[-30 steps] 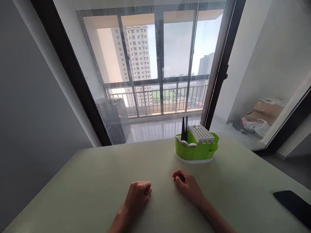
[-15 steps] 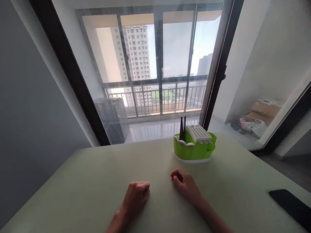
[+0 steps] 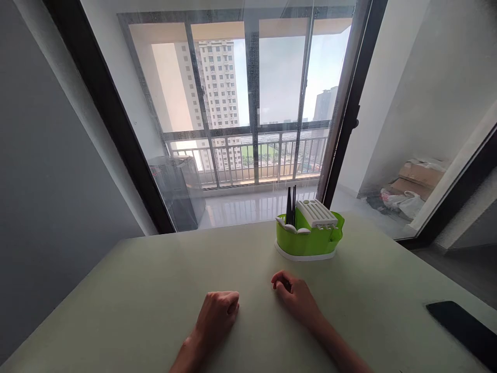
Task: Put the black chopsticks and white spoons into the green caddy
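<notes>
My left hand [image 3: 218, 315] rests on the pale table [image 3: 163, 280] in a loose fist, with nothing showing in it. To its right, my right hand [image 3: 294, 294] lies on its side, fingers curled in and apparently holding nothing. Just beyond my right hand stands a green cutlery caddy [image 3: 298, 243] with a white base and a white slotted top; neither hand touches it. Black chopsticks [image 3: 289, 207] stand upright in its left part. White spoons [image 3: 290, 228] hang over its front rim.
A black phone-like slab [image 3: 464, 329] lies at the table's right side. Behind the table, a glass door with a dark frame [image 3: 341, 119] faces a balcony. Past the glass are a grey boxy appliance [image 3: 180, 191] on the left and cardboard [image 3: 421, 176] with plastic bags on the right.
The whole view has shifted slightly, so everything sits a little further left. Both hands keep their pose, and the caddy stays in place on the table.
</notes>
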Demonstrator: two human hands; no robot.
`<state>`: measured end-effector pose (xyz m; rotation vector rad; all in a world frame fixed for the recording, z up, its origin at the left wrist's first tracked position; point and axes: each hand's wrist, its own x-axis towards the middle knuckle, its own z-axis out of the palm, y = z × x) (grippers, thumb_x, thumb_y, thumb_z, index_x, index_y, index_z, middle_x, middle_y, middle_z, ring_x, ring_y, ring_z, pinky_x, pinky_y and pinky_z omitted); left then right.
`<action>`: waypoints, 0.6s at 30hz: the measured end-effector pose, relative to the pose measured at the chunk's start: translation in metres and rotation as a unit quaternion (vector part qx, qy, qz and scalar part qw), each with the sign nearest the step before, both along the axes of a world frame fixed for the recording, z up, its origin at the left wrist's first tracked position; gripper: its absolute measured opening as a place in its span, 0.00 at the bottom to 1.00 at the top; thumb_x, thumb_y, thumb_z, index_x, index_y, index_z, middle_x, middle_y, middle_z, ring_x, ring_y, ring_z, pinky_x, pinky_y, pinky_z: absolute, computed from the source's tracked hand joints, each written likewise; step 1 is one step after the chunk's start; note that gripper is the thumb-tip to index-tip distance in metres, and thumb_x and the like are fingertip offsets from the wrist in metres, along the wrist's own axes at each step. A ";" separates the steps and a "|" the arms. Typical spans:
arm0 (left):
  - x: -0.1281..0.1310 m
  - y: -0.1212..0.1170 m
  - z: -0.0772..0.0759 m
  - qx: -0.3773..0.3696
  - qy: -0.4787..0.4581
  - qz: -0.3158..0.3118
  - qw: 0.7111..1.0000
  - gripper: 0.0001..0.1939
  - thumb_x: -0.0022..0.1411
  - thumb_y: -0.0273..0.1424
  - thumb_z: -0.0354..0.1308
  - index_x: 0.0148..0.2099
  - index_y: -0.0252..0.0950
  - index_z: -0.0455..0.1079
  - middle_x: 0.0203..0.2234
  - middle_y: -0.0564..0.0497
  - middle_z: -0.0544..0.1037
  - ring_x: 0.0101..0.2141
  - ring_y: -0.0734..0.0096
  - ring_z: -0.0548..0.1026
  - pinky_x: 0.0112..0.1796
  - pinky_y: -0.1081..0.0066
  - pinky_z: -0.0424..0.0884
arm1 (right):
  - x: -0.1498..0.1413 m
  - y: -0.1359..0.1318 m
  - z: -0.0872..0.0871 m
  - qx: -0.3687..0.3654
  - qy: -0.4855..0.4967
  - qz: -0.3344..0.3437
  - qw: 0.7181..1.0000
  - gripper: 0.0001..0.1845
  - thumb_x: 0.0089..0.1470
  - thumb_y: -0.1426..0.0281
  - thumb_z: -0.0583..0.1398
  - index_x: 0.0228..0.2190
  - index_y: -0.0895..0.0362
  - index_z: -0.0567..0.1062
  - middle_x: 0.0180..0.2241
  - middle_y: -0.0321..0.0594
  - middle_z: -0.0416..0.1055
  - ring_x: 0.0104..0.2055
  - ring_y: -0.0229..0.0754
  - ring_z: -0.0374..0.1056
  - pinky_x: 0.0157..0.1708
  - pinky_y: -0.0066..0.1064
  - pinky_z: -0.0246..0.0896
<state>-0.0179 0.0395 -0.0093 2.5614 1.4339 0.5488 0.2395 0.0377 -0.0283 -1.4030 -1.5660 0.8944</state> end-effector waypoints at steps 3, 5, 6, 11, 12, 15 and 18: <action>0.000 0.000 0.001 0.004 -0.002 -0.005 1.000 0.17 0.52 0.20 0.49 0.24 0.38 0.42 0.17 0.60 0.46 0.22 0.74 0.43 0.26 0.68 0.42 | 0.000 0.000 0.001 0.001 -0.001 -0.001 1.000 0.15 0.57 0.62 0.53 0.33 0.54 0.77 0.29 0.36 0.76 0.30 0.43 0.68 0.32 0.31 0.57; 0.000 -0.001 0.001 0.017 -0.003 -0.010 1.000 0.16 0.52 0.19 0.48 0.24 0.39 0.42 0.18 0.60 0.46 0.22 0.75 0.43 0.26 0.69 0.42 | 0.000 -0.001 0.001 -0.002 -0.005 -0.002 1.000 0.15 0.57 0.62 0.52 0.33 0.54 0.77 0.29 0.36 0.76 0.29 0.43 0.67 0.31 0.31 0.57; 0.000 -0.001 0.000 0.026 -0.002 -0.012 1.000 0.16 0.52 0.18 0.48 0.25 0.39 0.42 0.18 0.60 0.45 0.22 0.75 0.43 0.26 0.69 0.42 | 0.000 -0.001 0.001 -0.003 -0.008 -0.001 1.000 0.15 0.57 0.62 0.52 0.33 0.54 0.77 0.29 0.36 0.76 0.29 0.43 0.67 0.31 0.30 0.57; -0.001 0.000 -0.002 0.056 0.013 -0.017 0.998 0.17 0.52 0.17 0.47 0.26 0.38 0.41 0.19 0.60 0.44 0.22 0.76 0.43 0.26 0.69 0.42 | 0.000 -0.001 0.000 0.010 -0.014 0.002 1.000 0.14 0.57 0.63 0.53 0.33 0.54 0.77 0.29 0.36 0.77 0.31 0.43 0.69 0.33 0.30 0.57; -0.001 0.000 -0.003 0.059 0.016 -0.017 0.998 0.17 0.52 0.17 0.47 0.26 0.38 0.41 0.19 0.61 0.44 0.22 0.76 0.43 0.25 0.69 0.42 | 0.000 0.000 0.000 0.010 -0.015 0.002 1.000 0.14 0.57 0.63 0.53 0.33 0.54 0.77 0.29 0.37 0.77 0.31 0.44 0.69 0.33 0.30 0.58; -0.001 0.001 -0.004 0.064 0.023 -0.016 0.998 0.17 0.53 0.17 0.47 0.26 0.39 0.40 0.18 0.61 0.45 0.22 0.76 0.43 0.25 0.69 0.42 | -0.001 0.000 0.000 0.010 -0.018 0.002 1.000 0.14 0.57 0.63 0.53 0.33 0.53 0.77 0.30 0.36 0.77 0.31 0.44 0.69 0.32 0.30 0.58; -0.001 0.002 -0.004 0.062 0.027 -0.014 0.998 0.17 0.53 0.17 0.47 0.27 0.39 0.40 0.19 0.60 0.44 0.22 0.76 0.43 0.25 0.70 0.42 | -0.001 0.000 0.000 0.013 -0.019 -0.001 1.000 0.14 0.57 0.63 0.52 0.33 0.53 0.77 0.30 0.36 0.77 0.31 0.43 0.69 0.33 0.30 0.58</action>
